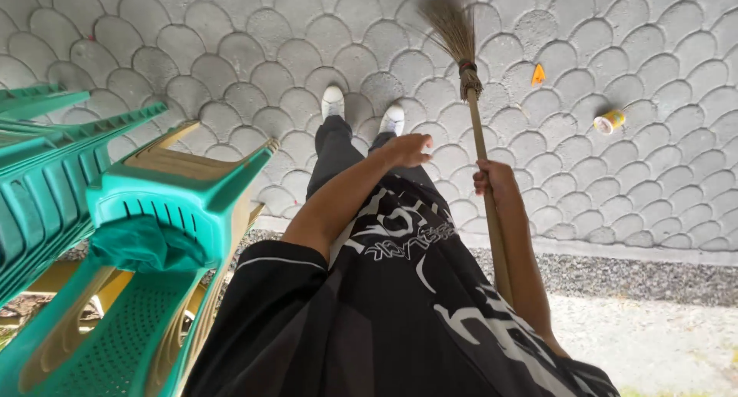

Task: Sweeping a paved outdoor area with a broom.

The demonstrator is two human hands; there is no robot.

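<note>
Head view | right hand (496, 180) grips broom (478, 128) (upright) | left hand (407, 149) beside, apart

Single head-worn view, looking steeply down the wearer's torso to grey scalloped paving (231, 51) filling the upper frame. Both arms lie close at centre; stacked green chairs (115, 235) crowd the lower left.
</note>
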